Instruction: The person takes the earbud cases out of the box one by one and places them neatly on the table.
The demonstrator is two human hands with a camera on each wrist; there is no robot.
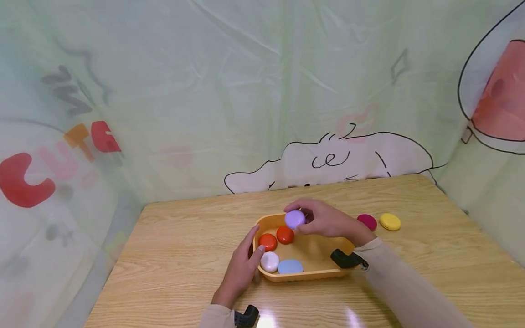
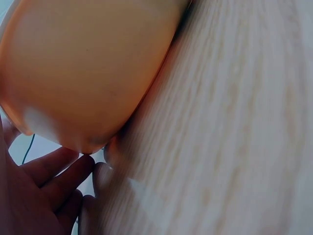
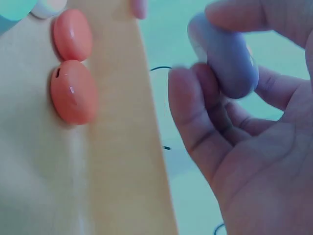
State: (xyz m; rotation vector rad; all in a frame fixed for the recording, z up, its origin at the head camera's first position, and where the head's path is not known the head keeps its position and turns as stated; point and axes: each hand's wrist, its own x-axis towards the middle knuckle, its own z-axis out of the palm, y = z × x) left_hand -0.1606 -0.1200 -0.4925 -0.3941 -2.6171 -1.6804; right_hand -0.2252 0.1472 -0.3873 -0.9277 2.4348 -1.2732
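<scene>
Purple marks the piece your right hand pinches in the head view, seen across the far rim of the orange tray; your wrist strap hides part of its right end, with crimson and yellow pieces on the table beyond. The left wrist view has the tray's contents hidden — your left hand rests straightish fingers at its outer wall. The right wrist view crops the white piece but reveals a dark slot on one red piece — unseen from the head.
</scene>
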